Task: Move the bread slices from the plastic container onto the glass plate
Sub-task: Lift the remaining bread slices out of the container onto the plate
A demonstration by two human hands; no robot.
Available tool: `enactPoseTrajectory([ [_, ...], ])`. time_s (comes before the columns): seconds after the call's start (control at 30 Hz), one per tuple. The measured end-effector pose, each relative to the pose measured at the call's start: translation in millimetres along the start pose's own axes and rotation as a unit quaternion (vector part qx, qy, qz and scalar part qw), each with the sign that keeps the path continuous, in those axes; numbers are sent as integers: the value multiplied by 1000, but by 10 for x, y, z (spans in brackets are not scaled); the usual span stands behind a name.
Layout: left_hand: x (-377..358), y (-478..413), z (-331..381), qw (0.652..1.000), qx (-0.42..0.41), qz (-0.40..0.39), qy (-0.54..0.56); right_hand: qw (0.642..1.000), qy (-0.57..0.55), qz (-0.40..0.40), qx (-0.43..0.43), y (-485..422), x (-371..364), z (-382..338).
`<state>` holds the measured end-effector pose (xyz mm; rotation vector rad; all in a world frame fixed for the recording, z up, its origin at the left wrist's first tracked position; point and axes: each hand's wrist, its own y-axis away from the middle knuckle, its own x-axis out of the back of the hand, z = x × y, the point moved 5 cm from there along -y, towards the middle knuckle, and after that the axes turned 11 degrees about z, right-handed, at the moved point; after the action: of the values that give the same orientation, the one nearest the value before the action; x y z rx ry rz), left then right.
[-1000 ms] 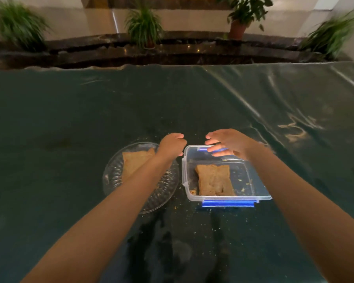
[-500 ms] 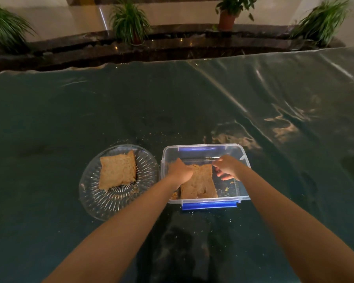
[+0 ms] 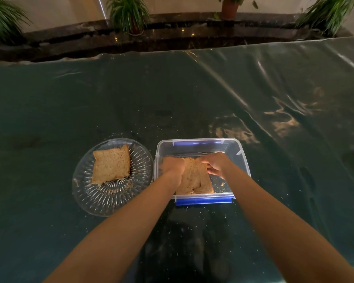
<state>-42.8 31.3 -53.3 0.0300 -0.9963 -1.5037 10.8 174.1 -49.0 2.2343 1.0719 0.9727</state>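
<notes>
A clear plastic container (image 3: pixel 241 158) with blue clips sits on the dark table, right of a round ribbed glass plate (image 3: pixel 102 199). One brown bread slice (image 3: pixel 111 164) lies on the plate. Another bread slice (image 3: pixel 194 180) lies in the container. My left hand (image 3: pixel 173 166) is inside the container, fingers closed on the slice's far left corner. My right hand (image 3: pixel 216 165) grips the slice's far right edge. The slice's far end is hidden under both hands.
Crumbs are scattered over the shiny dark tablecloth (image 3: pixel 274 111) around the plate and the container. Beyond the far table edge, a dark stone ledge carries potted plants (image 3: pixel 129 13).
Both hands dropped from above the container's far rim down into it and closed on the bread slice. The view shifted, so the plate and container appear further left.
</notes>
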Motion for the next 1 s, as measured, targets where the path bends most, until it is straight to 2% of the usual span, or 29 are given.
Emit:
enactPoseTrajectory([
  [0.13, -10, -17, -5, 991, 23, -65, 112, 999, 4, 12, 38, 6, 13, 7],
  [0.3, 65, 52, 8, 993, 14, -59, 100, 992, -36, 69, 104, 89, 70, -7],
  [0.5, 234, 127, 155, 972, -76, -100, 197, 970, -96, 102, 198, 291, 163, -186],
  [0.67, 388, 202, 278, 955, -142, -116, 234, 950, -151, 118, 247, 487, 279, -377],
  [0.8, 528, 232, 334, 943, -121, -131, 281, 941, -203, 107, 247, 616, 262, -549],
  [0.9, 672, 228, 319, 925, -91, -152, 336, 941, -232, 105, 223, 659, 123, -663],
  [1.0, 821, 252, 340, 904, -100, -184, 374, 944, -255, 101, 184, 685, -40, -726],
])
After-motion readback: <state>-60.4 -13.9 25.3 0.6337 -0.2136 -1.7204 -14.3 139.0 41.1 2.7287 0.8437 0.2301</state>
